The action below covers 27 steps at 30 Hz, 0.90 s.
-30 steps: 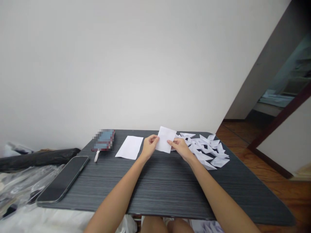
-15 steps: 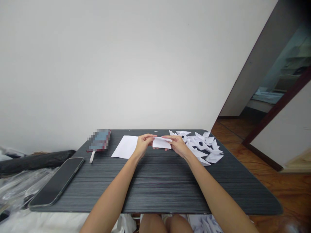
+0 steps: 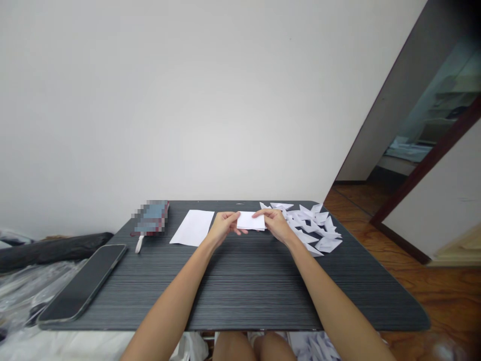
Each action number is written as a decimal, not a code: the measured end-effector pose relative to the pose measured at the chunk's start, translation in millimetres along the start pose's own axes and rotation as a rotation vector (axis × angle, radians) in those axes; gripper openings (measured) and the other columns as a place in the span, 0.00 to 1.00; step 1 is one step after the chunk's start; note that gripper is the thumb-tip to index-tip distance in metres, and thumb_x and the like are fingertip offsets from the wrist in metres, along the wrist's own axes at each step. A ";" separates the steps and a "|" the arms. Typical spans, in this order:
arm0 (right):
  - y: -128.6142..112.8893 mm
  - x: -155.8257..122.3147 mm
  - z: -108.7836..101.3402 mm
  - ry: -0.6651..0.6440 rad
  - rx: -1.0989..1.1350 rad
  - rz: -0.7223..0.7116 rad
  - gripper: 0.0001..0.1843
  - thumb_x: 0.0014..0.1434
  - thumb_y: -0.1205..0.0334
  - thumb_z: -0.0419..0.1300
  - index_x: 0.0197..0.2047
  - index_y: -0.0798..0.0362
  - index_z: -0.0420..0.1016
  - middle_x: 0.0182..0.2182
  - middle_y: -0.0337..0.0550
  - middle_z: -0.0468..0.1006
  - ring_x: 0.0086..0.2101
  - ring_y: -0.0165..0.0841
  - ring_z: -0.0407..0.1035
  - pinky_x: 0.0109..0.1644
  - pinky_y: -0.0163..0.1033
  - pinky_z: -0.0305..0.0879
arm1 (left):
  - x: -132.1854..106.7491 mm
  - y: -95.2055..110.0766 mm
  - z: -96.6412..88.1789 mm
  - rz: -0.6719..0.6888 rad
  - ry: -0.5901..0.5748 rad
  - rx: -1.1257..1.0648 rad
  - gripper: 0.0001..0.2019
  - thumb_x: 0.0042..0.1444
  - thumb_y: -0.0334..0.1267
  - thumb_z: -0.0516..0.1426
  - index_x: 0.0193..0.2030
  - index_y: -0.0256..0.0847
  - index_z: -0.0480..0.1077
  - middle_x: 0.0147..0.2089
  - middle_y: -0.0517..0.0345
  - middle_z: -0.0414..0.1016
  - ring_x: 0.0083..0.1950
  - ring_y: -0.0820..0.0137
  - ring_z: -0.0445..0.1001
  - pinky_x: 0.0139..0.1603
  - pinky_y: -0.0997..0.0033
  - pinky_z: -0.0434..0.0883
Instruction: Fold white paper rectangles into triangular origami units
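Observation:
A small white paper [image 3: 250,220], folded in half, lies flat at the far middle of the dark striped table [image 3: 244,286]. My left hand [image 3: 223,228] pinches its left edge and my right hand [image 3: 274,223] presses and grips its right edge. Both hands have their fingers closed on the paper. Just left of my left hand lies a flat white sheet [image 3: 192,227]. Right of my right hand sits a heap of several folded white paper shapes [image 3: 313,225].
A black phone [image 3: 80,283] lies at the table's near left corner. A blurred dark red item [image 3: 150,218] with a white cable end [image 3: 139,244] sits at the far left. A black roll [image 3: 52,248] and clear plastic lie left of the table. Wooden floor and a doorway are on the right.
The paper was held upright and unfolded; it has since been folded over and lowered flat onto the table, with both hands still on its edges.

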State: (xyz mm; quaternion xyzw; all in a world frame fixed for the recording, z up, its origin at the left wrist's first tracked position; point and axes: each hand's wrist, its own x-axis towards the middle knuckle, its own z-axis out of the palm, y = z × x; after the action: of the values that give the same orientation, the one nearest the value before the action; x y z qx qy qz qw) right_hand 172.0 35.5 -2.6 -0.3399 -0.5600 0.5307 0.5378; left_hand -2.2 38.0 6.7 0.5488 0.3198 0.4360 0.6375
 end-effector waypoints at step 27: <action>6.8 3.7 -10.8 -0.011 -0.110 -0.108 0.06 0.45 0.69 0.54 0.24 0.56 0.73 0.20 0.36 0.70 0.21 0.23 0.60 0.24 0.29 0.54 | -2.1 4.2 1.0 0.015 0.005 0.071 0.14 0.44 0.40 0.59 0.33 0.28 0.68 0.28 0.50 0.74 0.28 0.67 0.75 0.29 0.74 0.72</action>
State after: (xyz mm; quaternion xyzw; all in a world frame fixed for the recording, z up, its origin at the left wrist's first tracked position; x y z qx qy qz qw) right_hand 180.4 42.9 -9.7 -0.3350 -0.6088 0.4713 0.5431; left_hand -3.0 35.7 10.9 0.5727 0.3325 0.4304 0.6134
